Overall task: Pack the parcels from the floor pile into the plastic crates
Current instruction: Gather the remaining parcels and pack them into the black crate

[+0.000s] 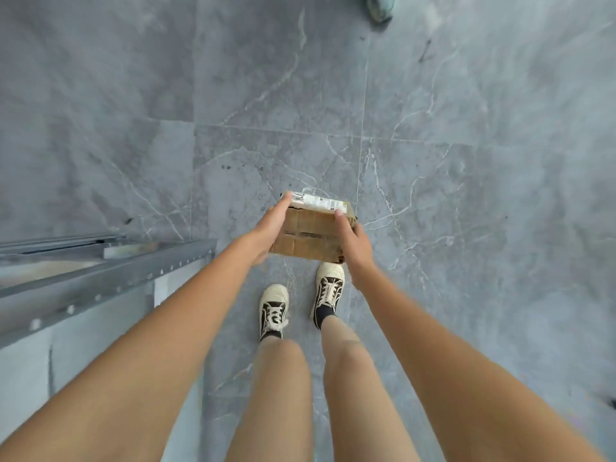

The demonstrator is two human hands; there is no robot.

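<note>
Carried in both hands above grey marble-look floor tiles (466,111): one small cardboard parcel (311,233), brown, taped along the top seam, with a white shipping label (318,201) on its far edge. Held out in front of the body, over the toes of cream lace-up sneakers (328,290), probably so as to see the way while walking.

Left hand (271,225) laid along the parcel's left side, fingers straight and together, tips reaching the label corner: a flat press more than a curl. Right hand (353,240) on the right side, thumb on the top face, remaining fingers wrapped round the right edge and mostly hidden. Squeezed between opposing palms, then, which suits a light, rigid box.

To the left, a grey perforated steel shelf frame (110,278). At the top edge, part of another shoe (380,6). No crate and no floor pile in view, so the packing step looks not yet done; destination cannot be told.
</note>
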